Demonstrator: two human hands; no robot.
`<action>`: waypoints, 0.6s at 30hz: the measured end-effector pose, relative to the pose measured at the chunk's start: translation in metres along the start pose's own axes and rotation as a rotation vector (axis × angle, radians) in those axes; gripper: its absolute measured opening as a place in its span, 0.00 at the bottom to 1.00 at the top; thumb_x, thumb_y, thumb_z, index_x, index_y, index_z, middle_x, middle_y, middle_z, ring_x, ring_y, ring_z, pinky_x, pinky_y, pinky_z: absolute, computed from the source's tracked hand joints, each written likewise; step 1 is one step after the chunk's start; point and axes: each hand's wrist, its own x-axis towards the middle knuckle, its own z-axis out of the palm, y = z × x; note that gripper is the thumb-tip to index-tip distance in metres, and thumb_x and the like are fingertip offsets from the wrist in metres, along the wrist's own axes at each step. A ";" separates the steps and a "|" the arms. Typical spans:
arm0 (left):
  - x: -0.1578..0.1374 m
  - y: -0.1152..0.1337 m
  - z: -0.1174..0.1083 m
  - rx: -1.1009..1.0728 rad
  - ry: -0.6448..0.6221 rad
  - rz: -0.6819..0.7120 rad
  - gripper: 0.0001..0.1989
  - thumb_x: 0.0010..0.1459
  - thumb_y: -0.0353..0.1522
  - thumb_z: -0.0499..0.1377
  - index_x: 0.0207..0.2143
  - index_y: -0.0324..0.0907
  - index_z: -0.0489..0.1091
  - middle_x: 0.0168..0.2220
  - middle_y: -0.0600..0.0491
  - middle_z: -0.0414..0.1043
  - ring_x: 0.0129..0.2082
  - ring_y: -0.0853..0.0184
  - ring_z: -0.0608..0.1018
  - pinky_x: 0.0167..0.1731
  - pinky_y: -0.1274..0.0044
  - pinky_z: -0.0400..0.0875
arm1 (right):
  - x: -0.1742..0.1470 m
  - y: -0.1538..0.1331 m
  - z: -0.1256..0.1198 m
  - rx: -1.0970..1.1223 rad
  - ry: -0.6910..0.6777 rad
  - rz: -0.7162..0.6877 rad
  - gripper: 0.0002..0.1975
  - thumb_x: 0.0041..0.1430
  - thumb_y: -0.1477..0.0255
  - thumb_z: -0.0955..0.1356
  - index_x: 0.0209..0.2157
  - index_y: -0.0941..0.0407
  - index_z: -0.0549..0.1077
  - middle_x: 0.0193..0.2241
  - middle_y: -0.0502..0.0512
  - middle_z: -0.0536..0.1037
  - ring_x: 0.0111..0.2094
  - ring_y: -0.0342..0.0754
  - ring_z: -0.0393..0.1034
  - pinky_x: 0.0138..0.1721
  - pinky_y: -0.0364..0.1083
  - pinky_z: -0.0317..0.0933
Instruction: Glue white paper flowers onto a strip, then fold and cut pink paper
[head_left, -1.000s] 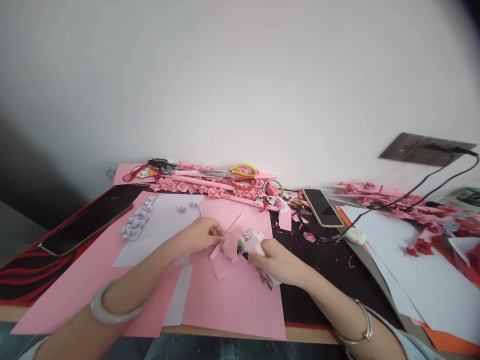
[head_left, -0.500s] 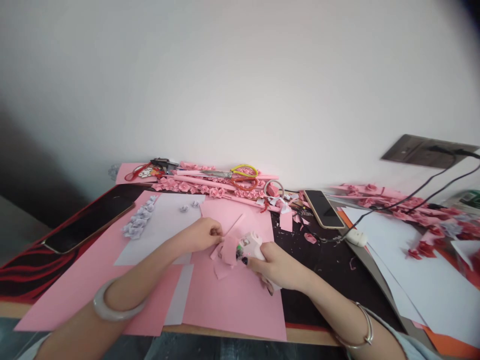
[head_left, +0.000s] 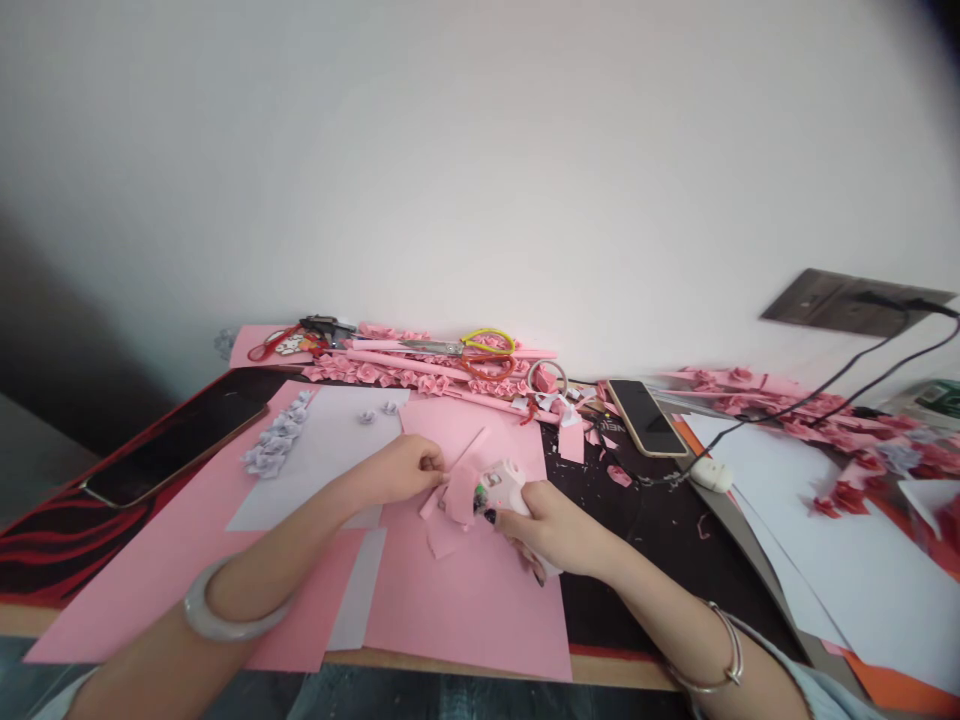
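Observation:
My right hand [head_left: 559, 525] is wrapped round a white craft punch [head_left: 504, 486], held tilted above a large pink sheet [head_left: 472, 625]. A piece of pink paper [head_left: 460, 492] sits at the punch's left end. My left hand [head_left: 403, 470] is closed, its fingertips pinching the edge of that pink paper. Several loose pink pieces [head_left: 444, 538] lie just under it. Hidden by my fingers is the exact spot where the left hand grips.
Scissors [head_left: 487, 343] lie on pink paper flowers [head_left: 375, 375] along the wall. White paper flowers [head_left: 277, 440] rest on the left. Two phones [head_left: 646, 418] flank the work area. Black cables [head_left: 847, 380] run from the wall socket [head_left: 840, 300]. White sheets [head_left: 832, 540] lie right.
Hardly anything differs. The punch and my right hand have shifted very slightly; my left hand keeps its pinch on the pink paper.

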 end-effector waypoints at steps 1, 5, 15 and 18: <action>0.000 0.000 0.000 -0.002 -0.002 0.001 0.09 0.47 0.35 0.52 0.22 0.40 0.68 0.21 0.55 0.68 0.23 0.68 0.69 0.21 0.80 0.58 | 0.000 0.000 0.000 0.003 -0.011 0.001 0.18 0.55 0.69 0.59 0.14 0.58 0.63 0.09 0.47 0.66 0.10 0.40 0.63 0.11 0.36 0.56; 0.000 0.000 0.001 -0.005 -0.003 0.001 0.08 0.47 0.33 0.51 0.22 0.40 0.68 0.21 0.55 0.69 0.23 0.68 0.70 0.22 0.80 0.59 | 0.000 -0.002 0.001 0.001 -0.032 0.004 0.18 0.55 0.69 0.59 0.14 0.58 0.64 0.09 0.47 0.65 0.10 0.40 0.62 0.10 0.36 0.56; -0.001 0.001 0.000 -0.002 -0.003 0.007 0.08 0.48 0.35 0.52 0.22 0.41 0.68 0.21 0.56 0.69 0.24 0.68 0.70 0.22 0.80 0.59 | 0.000 -0.001 0.002 0.011 -0.021 0.027 0.16 0.54 0.70 0.60 0.14 0.58 0.63 0.09 0.47 0.66 0.10 0.39 0.62 0.10 0.36 0.56; -0.001 0.000 0.000 0.000 -0.001 0.005 0.10 0.48 0.36 0.52 0.22 0.41 0.68 0.21 0.56 0.69 0.23 0.68 0.70 0.22 0.80 0.59 | 0.001 0.000 0.001 0.015 0.013 0.024 0.16 0.54 0.70 0.59 0.14 0.58 0.63 0.09 0.47 0.66 0.10 0.40 0.62 0.10 0.36 0.56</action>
